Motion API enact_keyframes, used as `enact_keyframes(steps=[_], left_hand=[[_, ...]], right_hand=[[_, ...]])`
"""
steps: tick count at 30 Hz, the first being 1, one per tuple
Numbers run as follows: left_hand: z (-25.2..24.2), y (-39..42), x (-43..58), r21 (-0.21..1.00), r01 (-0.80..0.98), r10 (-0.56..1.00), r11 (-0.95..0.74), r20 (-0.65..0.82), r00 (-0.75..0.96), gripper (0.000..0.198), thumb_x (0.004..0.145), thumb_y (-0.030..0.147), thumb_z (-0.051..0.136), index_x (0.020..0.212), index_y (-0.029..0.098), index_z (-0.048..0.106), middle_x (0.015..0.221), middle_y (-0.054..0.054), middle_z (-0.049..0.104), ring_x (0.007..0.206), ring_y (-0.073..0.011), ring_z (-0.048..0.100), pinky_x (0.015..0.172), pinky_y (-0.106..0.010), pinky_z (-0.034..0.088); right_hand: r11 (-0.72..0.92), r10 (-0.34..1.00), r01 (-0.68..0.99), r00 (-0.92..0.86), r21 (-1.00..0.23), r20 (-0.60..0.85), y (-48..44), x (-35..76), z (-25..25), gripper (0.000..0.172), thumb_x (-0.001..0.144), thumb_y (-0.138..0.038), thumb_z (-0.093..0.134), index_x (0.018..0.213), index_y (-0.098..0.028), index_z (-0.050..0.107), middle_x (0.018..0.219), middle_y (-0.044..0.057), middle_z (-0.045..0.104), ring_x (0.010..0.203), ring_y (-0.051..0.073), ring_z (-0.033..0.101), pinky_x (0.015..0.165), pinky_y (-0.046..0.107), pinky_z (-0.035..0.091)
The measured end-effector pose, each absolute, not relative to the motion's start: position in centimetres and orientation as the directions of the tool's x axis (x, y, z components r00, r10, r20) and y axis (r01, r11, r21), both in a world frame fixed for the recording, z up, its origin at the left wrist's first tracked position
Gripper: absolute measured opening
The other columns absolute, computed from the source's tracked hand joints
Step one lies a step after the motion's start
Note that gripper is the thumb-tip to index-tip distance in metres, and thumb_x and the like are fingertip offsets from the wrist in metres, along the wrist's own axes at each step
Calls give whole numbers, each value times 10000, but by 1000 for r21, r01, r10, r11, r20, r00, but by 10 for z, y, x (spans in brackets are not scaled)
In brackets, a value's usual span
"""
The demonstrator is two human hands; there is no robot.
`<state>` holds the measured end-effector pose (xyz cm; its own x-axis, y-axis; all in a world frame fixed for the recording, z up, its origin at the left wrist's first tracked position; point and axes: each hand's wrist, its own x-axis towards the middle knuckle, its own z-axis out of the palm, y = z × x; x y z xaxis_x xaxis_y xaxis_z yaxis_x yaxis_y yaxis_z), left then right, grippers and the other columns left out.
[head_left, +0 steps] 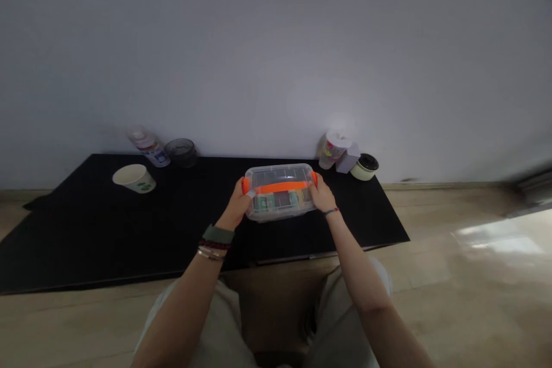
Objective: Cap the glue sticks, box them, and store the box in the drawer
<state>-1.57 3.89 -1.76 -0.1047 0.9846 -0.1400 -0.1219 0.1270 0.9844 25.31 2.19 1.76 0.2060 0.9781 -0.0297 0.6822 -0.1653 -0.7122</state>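
Observation:
My left hand (236,205) and my right hand (321,194) grip opposite ends of a clear plastic storage box (280,178), each at an orange end clip. An orange strap or latch bar (282,187) runs across the lid. Through the plastic, several teal and tan items (276,203) show inside, too blurred to identify. The box is over a black mat (86,230), and I cannot tell whether it rests there or is lifted.
On the mat's far side, a paper cup (134,178) lies tipped over. Behind it stand a spray bottle (149,146) and a dark tape roll (180,152). At the far right are a plastic cup (333,149), a small white box (347,158) and a cream tape roll (364,167), against a wall.

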Motion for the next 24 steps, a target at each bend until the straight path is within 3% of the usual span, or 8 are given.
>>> enact_keyframes(steps=[5, 7, 11, 13, 15, 17, 19, 24], left_hand=[[1, 36, -21, 993, -106, 974, 61, -82, -212, 633, 736, 203, 730, 1325, 204, 499, 1465, -149, 459, 1385, -301, 434, 1168, -452, 331], [7, 30, -25, 998, -58, 968, -34, 18, -250, 555, 766, 233, 714, 1287, 204, 527, 1451, -144, 474, 1373, -296, 445, 1164, -459, 333], [15, 9, -34, 971, 145, 935, -191, 225, -274, 434, 807, 285, 676, 1219, 197, 574, 1334, -126, 557, 1284, -279, 510, 1131, -462, 367], [18, -7, -38, 926, 267, 915, -267, 331, -232, 421, 811, 293, 668, 1213, 196, 586, 1313, -117, 566, 1275, -281, 505, 1135, -459, 359], [20, -25, -43, 864, 364, 891, -348, 425, -157, 413, 812, 285, 666, 1208, 193, 598, 1320, -114, 565, 1290, -289, 484, 1162, -457, 322], [19, -44, -48, 807, 427, 873, -409, 482, -75, 394, 816, 274, 660, 1200, 200, 612, 1330, -109, 567, 1307, -293, 469, 1185, -452, 284], [13, -64, -53, 765, 475, 866, -436, 500, -11, 369, 826, 265, 646, 1191, 212, 626, 1330, -102, 577, 1309, -294, 472, 1188, -456, 276], [-29, -112, -58, 671, 589, 867, -450, 487, 107, 317, 866, 255, 580, 1172, 233, 656, 1289, -110, 626, 1238, -299, 540, 1130, -485, 349]], right_hand=[[66, 867, 738, 291, -671, 405, -16, 242, 38, 464, 956, -411, 399, 1314, -156, 546, 1303, 173, 558, 1249, 295, 493, 1067, 445, 389], [176, 883, 695, 202, -697, 424, -50, 235, 33, 394, 973, -432, 385, 1158, -179, 623, 1136, 153, 620, 1111, 268, 559, 998, 409, 434], [39, 993, 424, -117, -905, -13, -121, 221, -26, 395, 961, -550, 429, 924, -224, 649, 797, 44, 637, 754, 180, 592, 745, 313, 488], [-305, 848, 321, -336, -896, -409, -146, 219, -72, 432, 869, -631, 552, 840, -210, 642, 687, 14, 633, 603, 152, 569, 616, 281, 467], [-671, 658, 167, -317, -723, -684, -162, 223, -115, 430, 815, -620, 630, 820, -189, 626, 672, 24, 657, 543, 159, 586, 554, 273, 449], [-760, 645, -191, -103, -621, -757, -169, 235, -147, 350, 830, -534, 642, 793, -189, 600, 685, 34, 666, 554, 177, 623, 534, 272, 445], [-666, 665, -393, 74, -634, -743, -167, 252, -164, 274, 899, -442, 549, 755, -209, 551, 678, 16, 643, 600, 169, 651, 570, 267, 470], [-466, 669, -519, 324, -717, -669, -147, 294, -173, 204, 877, -237, 464, 681, -225, 408, 548, -39, 509, 532, 137, 593, 596, 263, 496]])
